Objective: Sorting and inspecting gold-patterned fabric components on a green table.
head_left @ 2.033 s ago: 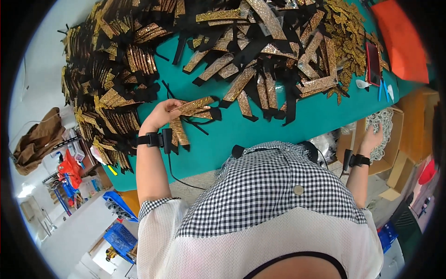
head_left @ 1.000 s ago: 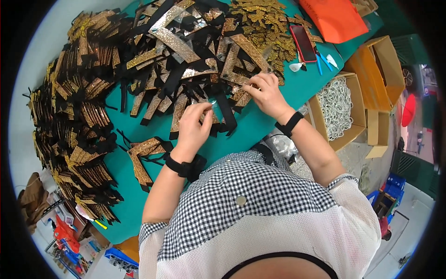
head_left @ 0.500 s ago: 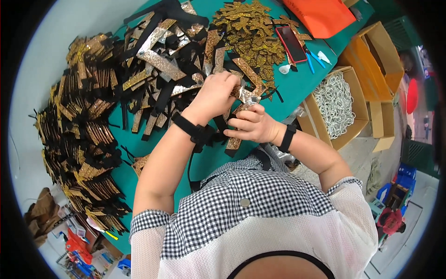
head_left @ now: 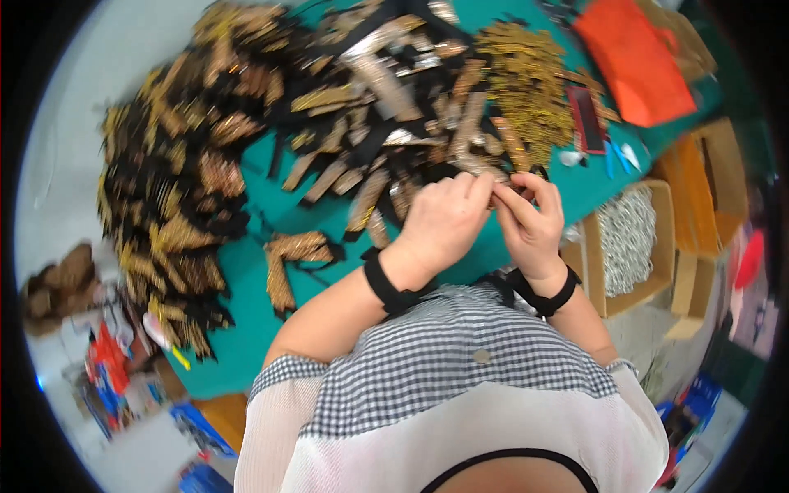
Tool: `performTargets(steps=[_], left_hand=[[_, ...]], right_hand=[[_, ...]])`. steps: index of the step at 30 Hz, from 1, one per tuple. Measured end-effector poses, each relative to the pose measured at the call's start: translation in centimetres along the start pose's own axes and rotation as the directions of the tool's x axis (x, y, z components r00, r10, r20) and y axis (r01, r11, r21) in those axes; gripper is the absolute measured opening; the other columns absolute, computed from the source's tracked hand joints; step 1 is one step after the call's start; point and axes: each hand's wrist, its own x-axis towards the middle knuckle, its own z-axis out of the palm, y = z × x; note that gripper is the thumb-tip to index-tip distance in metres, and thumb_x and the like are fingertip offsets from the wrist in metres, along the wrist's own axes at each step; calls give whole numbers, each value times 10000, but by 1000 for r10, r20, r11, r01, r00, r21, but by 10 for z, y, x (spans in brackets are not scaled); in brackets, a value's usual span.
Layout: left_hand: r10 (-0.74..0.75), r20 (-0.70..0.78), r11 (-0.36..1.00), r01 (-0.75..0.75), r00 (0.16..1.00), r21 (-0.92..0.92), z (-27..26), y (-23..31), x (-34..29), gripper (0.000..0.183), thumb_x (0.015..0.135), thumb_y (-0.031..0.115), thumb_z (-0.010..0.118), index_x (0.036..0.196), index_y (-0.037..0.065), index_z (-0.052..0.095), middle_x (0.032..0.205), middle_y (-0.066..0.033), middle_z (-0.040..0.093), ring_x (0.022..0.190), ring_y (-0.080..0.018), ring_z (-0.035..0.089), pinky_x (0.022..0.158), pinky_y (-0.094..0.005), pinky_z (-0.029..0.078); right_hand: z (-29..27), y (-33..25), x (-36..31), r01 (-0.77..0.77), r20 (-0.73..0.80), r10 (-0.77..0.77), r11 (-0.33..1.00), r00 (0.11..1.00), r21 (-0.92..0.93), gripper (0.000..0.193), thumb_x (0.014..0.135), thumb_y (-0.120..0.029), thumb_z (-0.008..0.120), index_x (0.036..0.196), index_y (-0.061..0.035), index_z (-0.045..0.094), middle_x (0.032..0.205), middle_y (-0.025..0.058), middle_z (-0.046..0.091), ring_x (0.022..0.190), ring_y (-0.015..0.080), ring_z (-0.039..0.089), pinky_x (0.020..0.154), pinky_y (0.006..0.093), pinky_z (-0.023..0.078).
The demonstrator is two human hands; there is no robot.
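Observation:
My left hand (head_left: 450, 215) and my right hand (head_left: 532, 226) meet at their fingertips over the near edge of the table. Both are closed in a pinch on a small glitter strip (head_left: 494, 202), mostly hidden by the fingers. Just beyond them spreads a loose heap of gold and black glitter strips (head_left: 390, 90). A pile of gold glitter cut-outs (head_left: 526, 90) lies farther back, right of that heap. Nearer my left forearm rests a bent gold strip piece (head_left: 288, 259) with black ends.
Bundled black-and-gold strips (head_left: 177, 164) line the left side of the green table (head_left: 238, 337). At the right are a red-edged phone (head_left: 586, 120), blue-handled tool (head_left: 615, 158), orange bag (head_left: 637, 62) and a carton (head_left: 596, 263) holding metal rings (head_left: 629, 238).
The view has shifted, so the table's contents sit farther right and lower. My hands have come closer together, and the strip that showed between them is now mostly covered by my fingers.

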Motion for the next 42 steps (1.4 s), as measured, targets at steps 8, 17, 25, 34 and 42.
performTargets(steps=[8, 17, 25, 34, 42], left_hand=[[-659, -181, 746, 666, 730, -27, -52, -47, -141, 504, 685, 134, 690, 1129, 55, 465, 963, -139, 522, 842, -276, 547, 705, -338, 475], [-746, -453, 485, 864, 488, 133, -65, -169, -294, 365, 708, 182, 682, 1029, 76, 543, 878, -125, 546, 849, -295, 511, 740, -395, 425], [-957, -262, -21, 877, 121, 480, -82, -178, -291, 618, 666, 425, 667, 1225, 274, 451, 1242, -118, 405, 1081, -315, 439, 842, -453, 407], [-771, -367, 375, 837, 521, 398, -95, -156, -225, 358, 765, 157, 574, 1117, 110, 529, 1149, -146, 454, 1003, -309, 455, 795, -423, 406], [-260, 120, 965, 260, 958, 19, -21, -72, -67, 162, 776, -4, 570, 937, 8, 580, 945, -130, 569, 879, -258, 542, 735, -322, 443]], right_hand=[[31, 10, -24, -641, 409, 520, 418, 750, 643, 101, 861, -77, 536, 935, -13, 559, 766, -2, 553, 658, 61, 500, 574, 209, 423], [-52, 157, -135, -811, 134, 867, 380, 480, 446, 160, 826, -122, 583, 963, -41, 560, 771, 7, 544, 635, 77, 497, 560, 205, 413], [-5, 241, -216, -876, -200, 967, 231, 158, 424, 130, 775, -105, 569, 842, -12, 630, 767, 69, 616, 637, 148, 570, 527, 257, 456], [-37, 223, -177, -800, 102, 960, -273, -259, 534, 209, 752, -149, 549, 919, -28, 584, 906, 66, 582, 890, 148, 511, 800, 350, 398], [3, 152, -110, -965, 342, 902, 250, 262, 79, 358, 766, -378, 593, 815, -26, 631, 649, 68, 592, 549, 161, 568, 527, 296, 462]])
